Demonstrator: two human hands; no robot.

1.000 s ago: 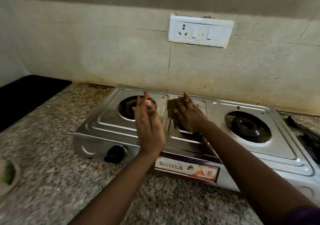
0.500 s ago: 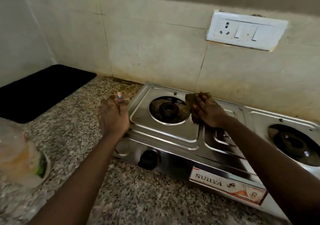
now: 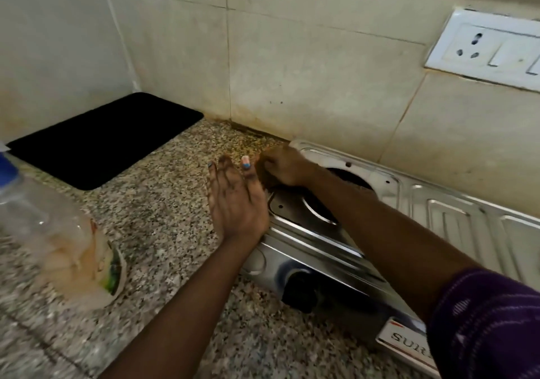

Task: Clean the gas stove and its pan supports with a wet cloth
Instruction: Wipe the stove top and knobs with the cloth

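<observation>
A steel gas stove (image 3: 455, 221) stands on the granite counter against the tiled wall, with no pan supports on it. Its left burner well (image 3: 347, 175) is partly hidden by my right forearm. My right hand (image 3: 285, 167) presses a dark cloth (image 3: 264, 175) at the stove's far left corner, fingers closed on it; only a sliver of cloth shows. My left hand (image 3: 236, 200) is flat and open, fingers together, standing on edge against the stove's left side. A black knob (image 3: 301, 292) sits on the front panel.
A black mat (image 3: 102, 139) lies in the counter's left corner. A clear plastic bottle (image 3: 38, 218) stands in a small bowl (image 3: 114, 276) at the left front. A white socket and switch plate (image 3: 485, 48) is on the wall above the stove.
My right hand slid the cloth leftward from the stove's middle to its far left corner. My left hand moved off the stove top to its left edge. The view swung left.
</observation>
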